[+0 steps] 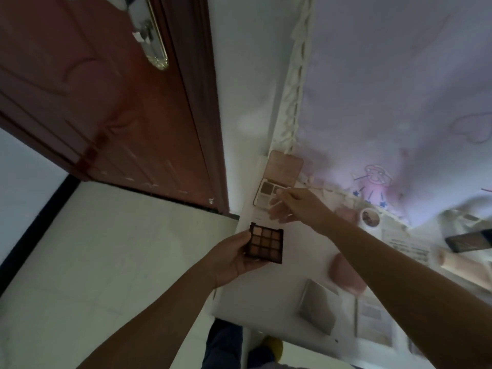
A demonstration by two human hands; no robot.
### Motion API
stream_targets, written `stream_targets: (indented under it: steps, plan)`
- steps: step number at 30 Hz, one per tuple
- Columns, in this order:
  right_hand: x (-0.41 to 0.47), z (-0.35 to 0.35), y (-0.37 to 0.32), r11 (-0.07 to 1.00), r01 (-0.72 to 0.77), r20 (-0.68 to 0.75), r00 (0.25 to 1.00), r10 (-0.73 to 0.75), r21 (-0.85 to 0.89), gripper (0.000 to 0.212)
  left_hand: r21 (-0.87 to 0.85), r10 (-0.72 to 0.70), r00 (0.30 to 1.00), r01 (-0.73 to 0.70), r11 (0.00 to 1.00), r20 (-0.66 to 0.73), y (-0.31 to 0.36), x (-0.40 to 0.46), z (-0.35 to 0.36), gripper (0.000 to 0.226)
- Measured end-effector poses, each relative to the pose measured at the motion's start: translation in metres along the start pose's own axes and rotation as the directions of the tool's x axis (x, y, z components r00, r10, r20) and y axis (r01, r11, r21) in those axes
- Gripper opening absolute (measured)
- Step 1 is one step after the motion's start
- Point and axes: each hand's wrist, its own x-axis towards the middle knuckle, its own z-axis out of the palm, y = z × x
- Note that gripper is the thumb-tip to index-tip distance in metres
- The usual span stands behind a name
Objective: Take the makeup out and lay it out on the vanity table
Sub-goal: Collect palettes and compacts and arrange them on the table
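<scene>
My left hand (234, 255) grips a dark square eyeshadow palette (266, 242) with brown and tan pans, held over the left end of the white vanity table (255, 294). My right hand (295, 206) reaches to an open pink-lidded palette (279, 179) that lies at the table's far left corner; its fingers pinch a thin light stick, blurred, over that palette's pans.
On the table lie a pink puff (343, 272), a silver square compact (318, 306), a round white jar (370, 218), a black case (468, 242), a beige tube (463, 267) and flat cards. A red-brown door (111, 102) stands left. A lilac cartoon curtain (399, 102) hangs behind.
</scene>
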Motion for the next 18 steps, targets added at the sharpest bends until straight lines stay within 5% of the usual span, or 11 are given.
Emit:
stream_targets:
  steps: [8,14,18]
  plan:
    - [0.008,0.002,0.019,0.804,0.230,-0.061,0.948,-0.313,-0.547,0.035,0.408,0.194,0.970,-0.121,0.905,-0.143,0.019,0.025,0.001,0.026]
    - [0.009,0.008,0.020,0.761,0.278,-0.017,0.935,-0.354,-0.586,0.032,0.639,0.338,0.919,-0.136,0.757,-0.204,0.016,0.035,0.001,0.029]
    - [0.015,0.008,0.024,0.757,0.260,-0.026,0.939,-0.343,-0.600,0.031,0.820,0.483,0.865,-0.174,0.545,-0.137,0.015,0.036,-0.001,0.031]
